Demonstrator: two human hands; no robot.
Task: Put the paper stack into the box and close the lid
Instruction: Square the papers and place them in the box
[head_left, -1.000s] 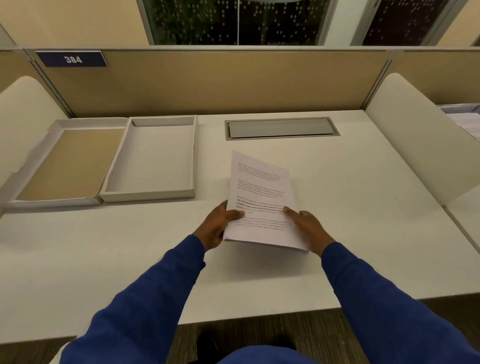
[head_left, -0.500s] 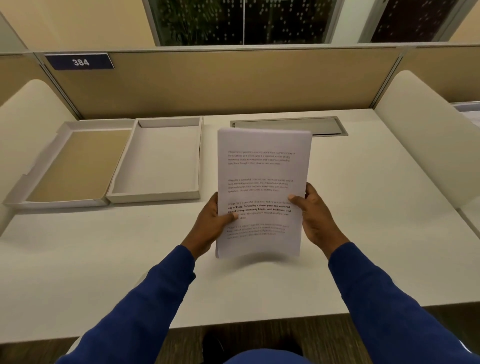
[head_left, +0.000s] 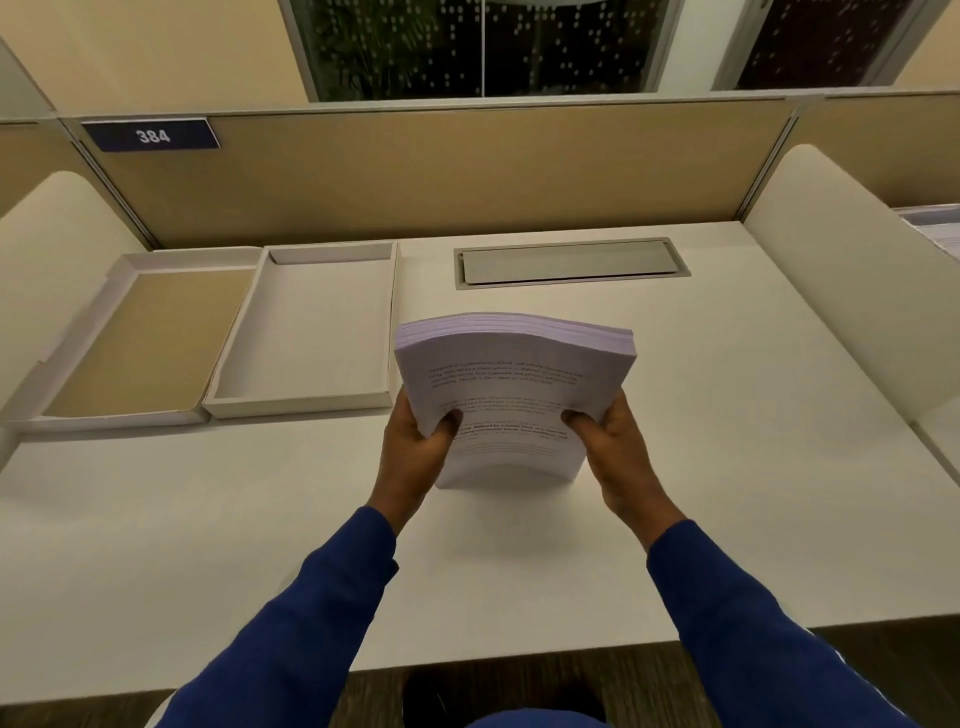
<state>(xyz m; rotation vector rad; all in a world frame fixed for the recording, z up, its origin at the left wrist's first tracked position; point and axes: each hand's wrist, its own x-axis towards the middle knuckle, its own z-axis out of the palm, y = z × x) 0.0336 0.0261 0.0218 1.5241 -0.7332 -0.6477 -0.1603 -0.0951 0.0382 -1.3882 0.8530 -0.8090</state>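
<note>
Both hands, left hand (head_left: 415, 457) and right hand (head_left: 615, 457), clamp the paper stack (head_left: 511, 400) by its side edges above the desk (head_left: 727, 415), while the open box (head_left: 311, 332) lies up-left of the grip, nearer the left hand, long axis running away.

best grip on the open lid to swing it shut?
Take the lid by its far-left long edge, coming from the left. It lies flat, inside up, joined to the box along its right side, so the left edge is free. Both hands currently hold the stack.
</note>
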